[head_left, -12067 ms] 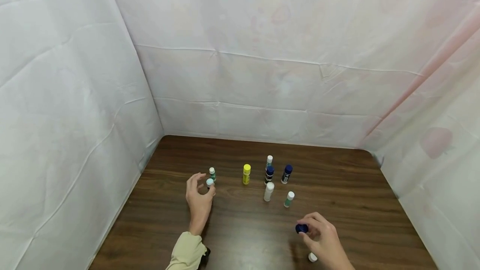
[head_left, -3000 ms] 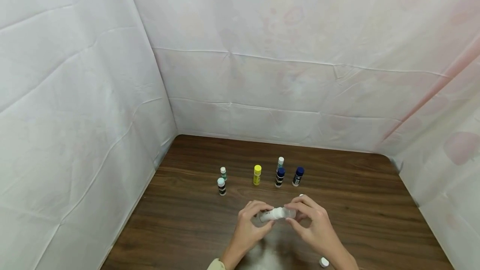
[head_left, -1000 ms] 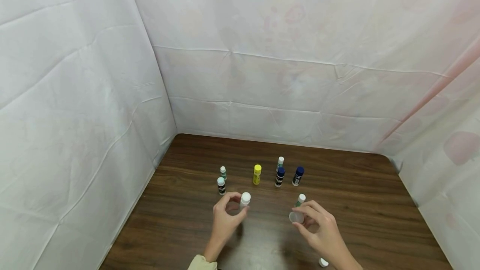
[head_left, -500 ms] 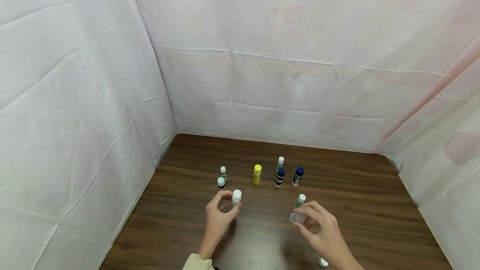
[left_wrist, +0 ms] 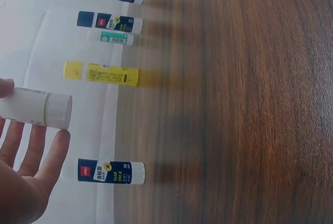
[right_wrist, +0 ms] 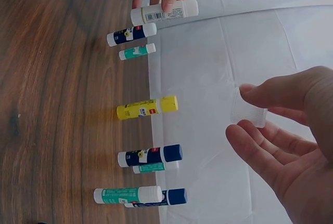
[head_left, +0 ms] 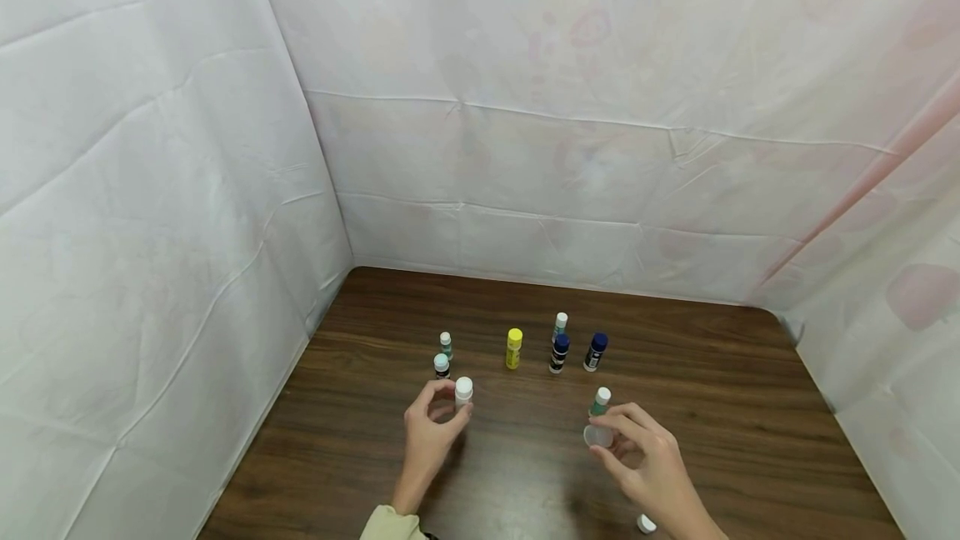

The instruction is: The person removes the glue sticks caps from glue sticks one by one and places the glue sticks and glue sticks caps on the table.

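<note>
In my left hand (head_left: 429,440) is a white glue stick (head_left: 463,392), held upright between curled fingers and thumb, just above the table or touching it; I cannot tell which. My right hand (head_left: 648,461) pinches a clear ribbed cap (right_wrist: 248,110). Close to the left hand stands a glue stick with a dark label and pale top (left_wrist: 112,172), and behind it a small green one (right_wrist: 137,51). A green glue stick with a white top (head_left: 600,400) stands just beyond the right fingers, its lower part hidden in the head view.
A yellow glue stick (head_left: 513,350) stands mid-table. Right of it are two with dark blue caps (head_left: 558,354) and a green one (head_left: 560,327) partly behind. A small white cap (head_left: 647,523) lies by the right forearm. White curtains surround the wooden table (head_left: 712,390).
Earlier, my left hand was at the dark-labelled glue stick and my right held a dark blue cap. Later the white glue stick and clear cap came apart; the left hand moved left with the stick.
</note>
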`<state>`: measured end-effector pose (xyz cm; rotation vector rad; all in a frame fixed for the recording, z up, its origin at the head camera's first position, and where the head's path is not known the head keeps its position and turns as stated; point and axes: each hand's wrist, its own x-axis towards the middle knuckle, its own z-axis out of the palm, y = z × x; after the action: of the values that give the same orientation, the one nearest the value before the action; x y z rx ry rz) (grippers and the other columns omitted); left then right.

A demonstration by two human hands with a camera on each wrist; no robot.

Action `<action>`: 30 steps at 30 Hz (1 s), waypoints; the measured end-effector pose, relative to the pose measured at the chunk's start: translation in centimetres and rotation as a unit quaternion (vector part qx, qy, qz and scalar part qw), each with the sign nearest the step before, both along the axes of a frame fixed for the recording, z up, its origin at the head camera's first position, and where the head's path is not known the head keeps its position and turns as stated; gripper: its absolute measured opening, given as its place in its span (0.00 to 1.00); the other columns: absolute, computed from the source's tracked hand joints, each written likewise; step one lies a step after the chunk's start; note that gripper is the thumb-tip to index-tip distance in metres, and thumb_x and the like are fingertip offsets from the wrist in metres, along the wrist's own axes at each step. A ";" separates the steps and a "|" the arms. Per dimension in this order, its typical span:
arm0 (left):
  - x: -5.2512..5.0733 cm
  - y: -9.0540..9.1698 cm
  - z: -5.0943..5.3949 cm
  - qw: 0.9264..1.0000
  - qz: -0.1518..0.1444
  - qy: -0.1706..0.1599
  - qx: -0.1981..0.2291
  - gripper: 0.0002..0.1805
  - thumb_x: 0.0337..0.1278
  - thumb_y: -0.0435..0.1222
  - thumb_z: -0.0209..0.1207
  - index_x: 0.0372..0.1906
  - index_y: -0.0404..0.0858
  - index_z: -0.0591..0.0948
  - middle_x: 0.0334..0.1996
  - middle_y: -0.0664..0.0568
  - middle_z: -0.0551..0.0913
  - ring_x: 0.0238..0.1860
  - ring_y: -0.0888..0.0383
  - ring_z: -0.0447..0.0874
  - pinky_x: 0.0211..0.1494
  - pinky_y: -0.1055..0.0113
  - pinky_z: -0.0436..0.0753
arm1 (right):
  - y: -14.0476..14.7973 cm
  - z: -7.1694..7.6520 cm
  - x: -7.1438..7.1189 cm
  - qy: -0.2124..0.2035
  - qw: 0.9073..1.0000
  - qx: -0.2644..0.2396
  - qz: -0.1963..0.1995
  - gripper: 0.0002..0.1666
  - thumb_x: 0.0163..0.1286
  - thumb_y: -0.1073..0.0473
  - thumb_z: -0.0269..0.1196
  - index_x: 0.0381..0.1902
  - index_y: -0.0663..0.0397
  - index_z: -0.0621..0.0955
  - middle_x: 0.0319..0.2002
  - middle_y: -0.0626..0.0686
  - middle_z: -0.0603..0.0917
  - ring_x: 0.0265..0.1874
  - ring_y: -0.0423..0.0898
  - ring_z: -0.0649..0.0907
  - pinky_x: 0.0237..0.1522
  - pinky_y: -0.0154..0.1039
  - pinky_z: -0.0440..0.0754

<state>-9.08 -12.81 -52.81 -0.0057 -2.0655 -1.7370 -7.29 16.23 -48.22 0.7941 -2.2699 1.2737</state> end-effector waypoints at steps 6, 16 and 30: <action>0.2 -0.3 0.7 1.000 0.007 -0.004 0.003 0.17 0.38 0.21 0.69 0.38 0.29 0.79 0.37 0.43 0.83 0.40 0.49 0.81 0.39 0.51 0.83 | 0.1 0.0 0.3 -0.006 1.000 0.003 -0.012 0.29 0.38 0.78 0.74 0.40 0.54 0.83 0.37 0.49 0.78 0.24 0.37 0.77 0.22 0.25 0.77; -1.0 -1.5 -3.4 0.999 0.029 -0.013 0.008 0.18 0.39 0.26 0.71 0.40 0.38 0.80 0.37 0.49 0.83 0.40 0.55 0.81 0.39 0.53 0.83 | 0.4 -0.1 0.9 -0.042 0.998 0.024 -0.045 0.26 0.38 0.78 0.73 0.37 0.53 0.83 0.37 0.45 0.78 0.25 0.37 0.77 0.22 0.27 0.78; -1.0 -1.8 -2.7 0.997 0.065 -0.030 0.010 0.17 0.39 0.22 0.69 0.39 0.31 0.79 0.35 0.41 0.83 0.38 0.46 0.82 0.36 0.52 0.83 | 1.1 -2.1 1.1 -0.043 0.996 0.032 -0.075 0.24 0.37 0.78 0.73 0.35 0.58 0.83 0.35 0.47 0.78 0.23 0.34 0.76 0.20 0.29 0.77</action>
<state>-10.03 -14.62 -55.52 0.1854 -2.0423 -1.6962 -6.20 17.28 -50.36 0.5877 -2.4001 1.1923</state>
